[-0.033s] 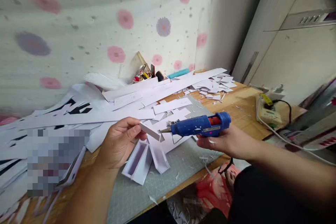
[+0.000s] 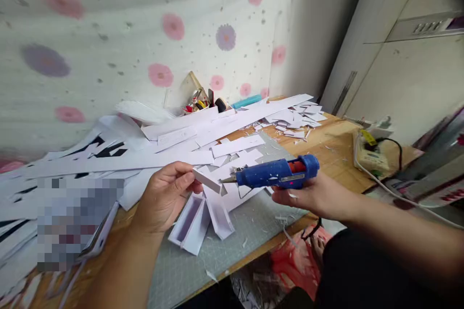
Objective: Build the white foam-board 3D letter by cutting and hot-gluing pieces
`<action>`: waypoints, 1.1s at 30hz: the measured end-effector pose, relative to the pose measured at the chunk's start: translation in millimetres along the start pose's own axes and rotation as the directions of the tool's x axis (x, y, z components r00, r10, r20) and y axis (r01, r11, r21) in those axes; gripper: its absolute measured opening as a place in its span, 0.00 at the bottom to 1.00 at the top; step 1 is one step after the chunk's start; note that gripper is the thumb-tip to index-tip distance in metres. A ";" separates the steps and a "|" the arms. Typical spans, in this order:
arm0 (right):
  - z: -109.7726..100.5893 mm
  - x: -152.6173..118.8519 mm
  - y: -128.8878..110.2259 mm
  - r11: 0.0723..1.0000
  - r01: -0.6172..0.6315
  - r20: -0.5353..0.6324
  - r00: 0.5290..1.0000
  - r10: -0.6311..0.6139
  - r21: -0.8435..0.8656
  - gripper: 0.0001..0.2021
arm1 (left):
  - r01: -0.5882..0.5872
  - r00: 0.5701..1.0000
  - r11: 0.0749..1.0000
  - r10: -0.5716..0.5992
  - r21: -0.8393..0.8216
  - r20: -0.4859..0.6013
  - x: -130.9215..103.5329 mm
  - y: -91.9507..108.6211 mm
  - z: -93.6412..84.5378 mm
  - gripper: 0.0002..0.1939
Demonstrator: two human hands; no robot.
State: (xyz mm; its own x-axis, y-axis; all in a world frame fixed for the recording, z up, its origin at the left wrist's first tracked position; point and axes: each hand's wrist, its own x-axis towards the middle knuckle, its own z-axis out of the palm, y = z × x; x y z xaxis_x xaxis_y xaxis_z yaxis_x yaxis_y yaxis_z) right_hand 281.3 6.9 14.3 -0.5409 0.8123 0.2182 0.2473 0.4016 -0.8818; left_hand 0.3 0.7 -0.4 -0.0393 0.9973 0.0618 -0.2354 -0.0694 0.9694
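My left hand [image 2: 170,193] pinches a small white foam-board strip [image 2: 207,181] by its left end, between thumb and fingers. Wrapped round the handle of a blue glue gun [image 2: 277,173] is my right hand [image 2: 308,198]. The gun points left, its metal nozzle at the strip's right end; whether they touch I cannot tell. Below my left hand, two small white foam-board troughs, an open box shape [image 2: 195,231] and a narrower channel [image 2: 222,219], rest on a grey-green cutting mat [image 2: 174,280].
White board strips [image 2: 253,118] and offcuts [image 2: 300,118] cover the back and left of the wooden table [image 2: 329,154]. A tool holder [image 2: 199,104] stands at the wall. At right sits a power strip [image 2: 371,157] with cables. A red bag [image 2: 297,260] lies below the table's front edge.
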 end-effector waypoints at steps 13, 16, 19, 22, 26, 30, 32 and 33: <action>-0.1 -3.3 1.3 0.999 0.035 -0.017 0.999 -0.035 -0.006 0.04 | 0.019 0.999 0.998 -0.021 -0.068 -0.024 -0.3 0.5 5.5 0.13; 0.7 -2.3 1.0 0.997 0.081 -0.034 0.996 -0.082 -0.008 0.03 | 0.019 1.000 0.997 -0.020 -0.074 -0.021 0.1 -0.1 5.1 0.12; 1.3 -1.2 1.2 0.994 0.107 -0.043 0.993 -0.108 -0.029 0.03 | 0.013 1.000 0.995 -0.015 -0.098 -0.023 0.1 -0.6 5.1 0.12; 1.7 -0.6 1.1 0.992 0.118 -0.045 0.992 -0.120 -0.038 0.03 | 0.003 0.999 0.993 -0.007 -0.119 -0.032 0.2 -0.8 5.9 0.12; 2.1 -1.1 0.6 0.991 0.119 -0.041 0.992 -0.121 -0.052 0.04 | 0.003 0.999 0.990 -0.009 -0.139 -0.037 0.9 -0.4 7.1 0.12; 1.9 -1.5 0.1 0.991 0.117 -0.033 0.992 -0.119 -0.060 0.04 | 0.014 0.999 0.989 -0.020 -0.147 -0.037 1.3 -0.5 7.3 0.12; 1.6 -1.7 -0.2 0.990 0.120 -0.037 0.992 -0.122 -0.069 0.04 | 0.015 0.999 0.989 -0.020 -0.145 -0.036 1.1 -0.7 7.1 0.12; 1.5 -1.9 -0.4 0.989 0.123 -0.040 0.991 -0.127 -0.077 0.04 | 0.014 0.999 0.990 -0.019 -0.142 -0.033 0.9 -0.8 6.9 0.12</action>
State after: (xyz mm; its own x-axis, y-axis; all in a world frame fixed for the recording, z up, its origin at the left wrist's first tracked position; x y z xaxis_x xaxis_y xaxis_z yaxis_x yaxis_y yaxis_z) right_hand 281.0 4.5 13.6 -0.5352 0.7711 0.3449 0.2394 0.5300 -0.8135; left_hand 7.1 1.7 0.5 -0.0673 0.9971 0.0356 -0.3718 -0.0581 0.9265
